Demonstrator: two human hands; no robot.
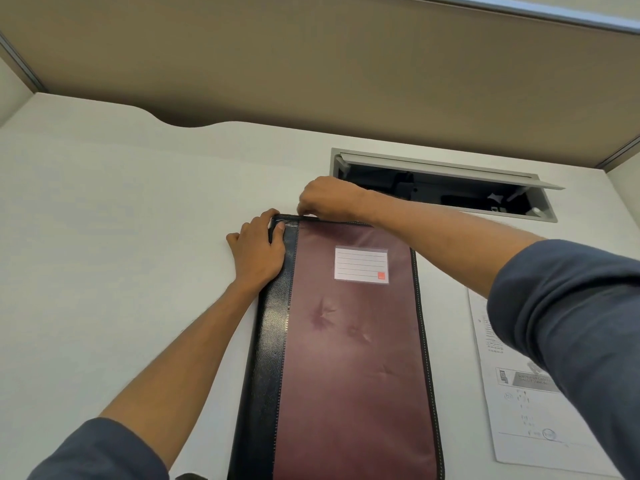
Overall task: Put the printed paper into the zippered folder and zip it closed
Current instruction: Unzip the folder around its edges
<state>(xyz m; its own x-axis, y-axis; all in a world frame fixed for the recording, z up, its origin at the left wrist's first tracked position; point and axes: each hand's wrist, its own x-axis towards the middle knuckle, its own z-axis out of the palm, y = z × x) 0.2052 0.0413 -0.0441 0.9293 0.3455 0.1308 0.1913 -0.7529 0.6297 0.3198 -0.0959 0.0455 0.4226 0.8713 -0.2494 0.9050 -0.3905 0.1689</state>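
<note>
Two hands: both of mine were at the far left corner of the zippered folder (349,341).
Left hand (258,252): my fingers (278,227) curled over the folder's far left corner, thumb on top, pinning it to the white surface (104,237).
Right hand (329,199): my fingers were bunched in a pinch at the far edge, just beside the left hand; I could not tell whether they had the zip pull, since they hid it.
Folder: it lay flat and lengthwise away from me, maroon face up, black spine (273,341) along its left side, a lined label (361,264) near the far end.
Printed paper (519,393): it lay outside the folder on the surface to the right, just beside the folder's right edge, partly under my right sleeve (571,323).
Edges: an open cable hatch (450,188) sat beyond the folder's far edge, close behind my right wrist.
Room: bare surface stretched wide to the left.
</note>
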